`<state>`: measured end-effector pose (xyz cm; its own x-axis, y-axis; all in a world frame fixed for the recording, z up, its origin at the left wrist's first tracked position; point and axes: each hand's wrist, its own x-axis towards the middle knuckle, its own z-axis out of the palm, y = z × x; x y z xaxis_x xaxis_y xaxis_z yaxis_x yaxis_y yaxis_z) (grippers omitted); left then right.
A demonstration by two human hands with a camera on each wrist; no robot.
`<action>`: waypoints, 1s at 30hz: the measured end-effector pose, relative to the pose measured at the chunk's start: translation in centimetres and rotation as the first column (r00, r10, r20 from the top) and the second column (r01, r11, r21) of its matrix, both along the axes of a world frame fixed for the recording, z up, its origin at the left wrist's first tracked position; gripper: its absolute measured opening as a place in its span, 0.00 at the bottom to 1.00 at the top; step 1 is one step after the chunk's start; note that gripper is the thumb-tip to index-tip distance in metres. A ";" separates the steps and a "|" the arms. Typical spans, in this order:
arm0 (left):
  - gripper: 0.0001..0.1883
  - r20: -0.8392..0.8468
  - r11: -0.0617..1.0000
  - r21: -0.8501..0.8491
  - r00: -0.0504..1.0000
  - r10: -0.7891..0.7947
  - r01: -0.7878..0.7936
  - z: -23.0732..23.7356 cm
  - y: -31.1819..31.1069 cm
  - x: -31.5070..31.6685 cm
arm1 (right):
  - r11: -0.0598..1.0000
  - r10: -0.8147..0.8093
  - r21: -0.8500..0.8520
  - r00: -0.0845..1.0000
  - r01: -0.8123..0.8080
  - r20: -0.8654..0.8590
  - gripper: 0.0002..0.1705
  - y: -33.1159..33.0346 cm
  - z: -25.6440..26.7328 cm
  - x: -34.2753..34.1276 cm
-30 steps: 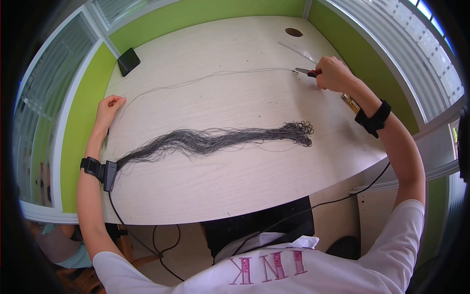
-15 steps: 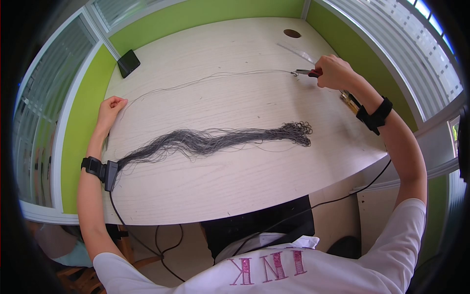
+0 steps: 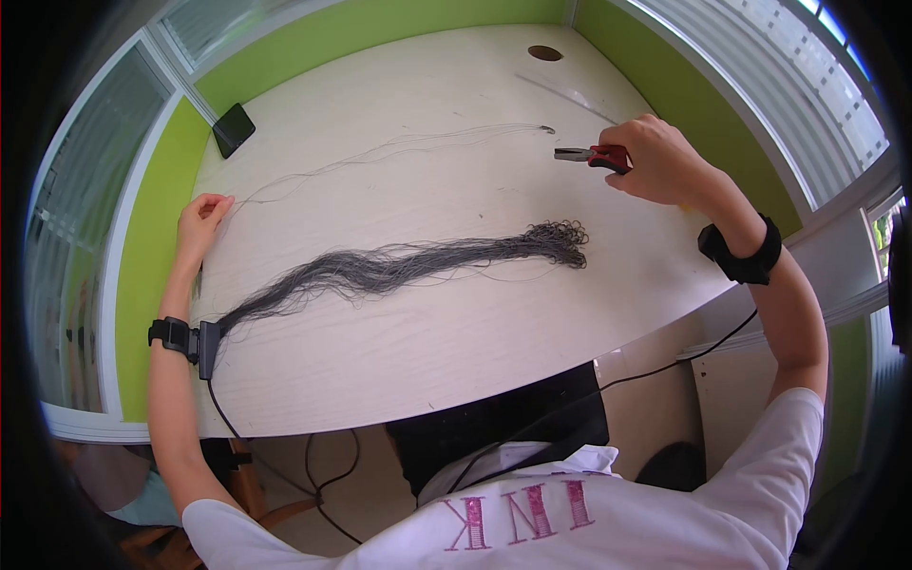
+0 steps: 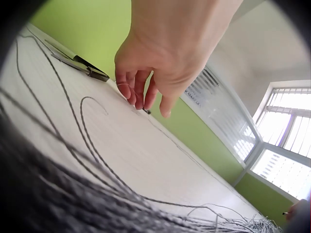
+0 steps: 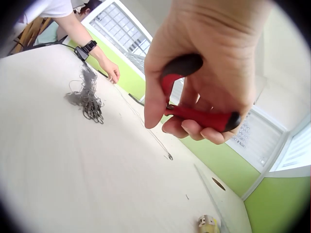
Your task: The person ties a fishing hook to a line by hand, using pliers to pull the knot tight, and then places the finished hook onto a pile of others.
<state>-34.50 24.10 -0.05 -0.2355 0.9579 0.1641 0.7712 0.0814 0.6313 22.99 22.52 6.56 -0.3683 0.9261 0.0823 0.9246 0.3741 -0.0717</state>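
A long thin wire strand (image 3: 480, 130) stretches across the white table, a small dark loop (image 3: 547, 129) at its right end. My left hand (image 3: 198, 226) pinches the strand's other end between thumb and fingertips, at the table's left side. Red-and-black pliers (image 3: 575, 154) are gripped in my right hand (image 3: 663, 160), their nose pointing left, apart from the loop and a little to its right. In the right wrist view, the red handles (image 5: 201, 117) lie across the palm. Closer to me lies a thick bundle of dark wire strands (image 3: 380, 273), its right end a cluster of small loops.
A clear ruler-like strip (image 3: 567, 98) lies behind the right hand, near a round hole (image 3: 545, 53). A black box (image 3: 234, 130) stands at the far left. A yellow cylinder (image 5: 208, 224) shows in the right wrist view. Green partitions (image 3: 380, 33) border the table.
The pliers were at the strand's loop and have come off it, with the right hand drawn back toward me. The left hand still pinches its end; the head view has shifted slightly.
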 end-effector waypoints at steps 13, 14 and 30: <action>0.17 0.508 0.912 0.378 0.859 -0.061 -0.158 3.2 0.4 -1.3 | 0.973 0.216 -0.102 0.972 -0.206 0.089 0.11 -4.0 -1.0 -1.1; 0.16 0.645 0.901 0.364 0.762 -0.061 -0.235 3.8 0.7 -1.7 | 0.966 0.255 -0.060 0.964 -0.251 0.070 0.11 -4.1 -1.0 -1.2; 0.14 0.205 0.927 0.007 0.907 -0.367 0.374 10.9 -13.4 12.7 | 0.954 0.286 0.066 0.955 -0.291 0.079 0.13 -6.3 0.1 0.1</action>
<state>-21.79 10.72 10.90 0.1129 0.9865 0.1188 0.6087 -0.1632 0.7764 23.08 16.19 6.67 -0.6258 0.7716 0.1142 0.7783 0.6273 0.0266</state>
